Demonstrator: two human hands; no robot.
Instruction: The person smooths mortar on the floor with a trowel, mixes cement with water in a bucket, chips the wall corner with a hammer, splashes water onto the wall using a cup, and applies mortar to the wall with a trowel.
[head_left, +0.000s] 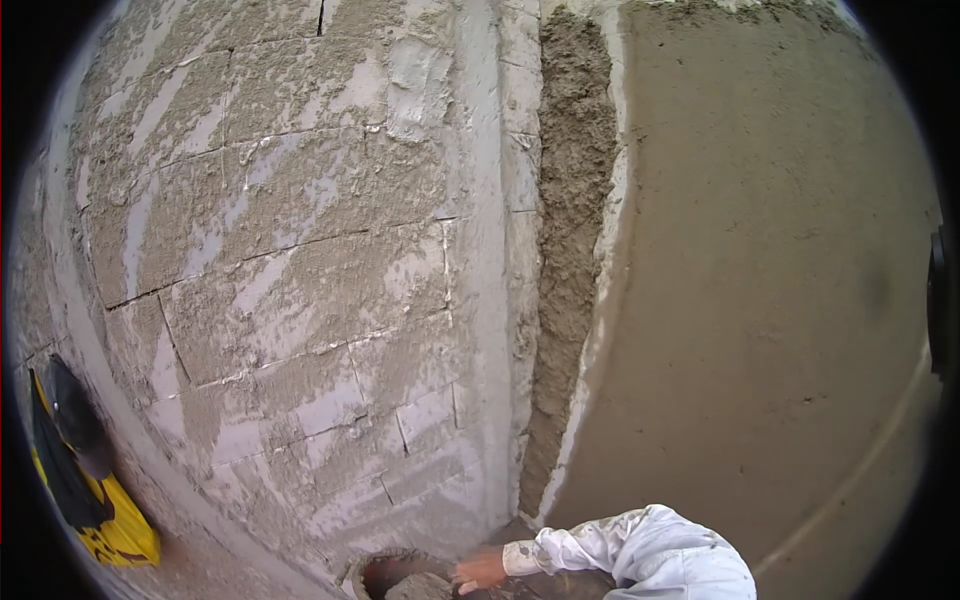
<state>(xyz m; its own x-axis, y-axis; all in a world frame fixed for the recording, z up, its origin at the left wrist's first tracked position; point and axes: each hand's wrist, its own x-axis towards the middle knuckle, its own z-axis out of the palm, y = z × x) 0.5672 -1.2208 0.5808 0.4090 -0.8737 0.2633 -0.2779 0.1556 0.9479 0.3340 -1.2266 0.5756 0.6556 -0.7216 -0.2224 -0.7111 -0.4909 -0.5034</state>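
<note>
My right hand (482, 569), in a white, mortar-smudged sleeve (600, 538), is low in the frame at the right rim of a round bucket (354, 578). Its fingers look curled downward, and whatever they grip is hidden by the hand and the bottom edge. Inside the bucket, just left of the fingers, is a grey-brown heap of wet mortar (420, 587). My left hand is out of view.
Ahead stands a block wall (290, 250) thinly smeared with mortar, with a smooth grey vertical strip (482, 250). Right of it runs a rough mortar band (572, 220), then a smooth plastered surface (770, 250). A yellow and black bag (120, 520) lies at far left.
</note>
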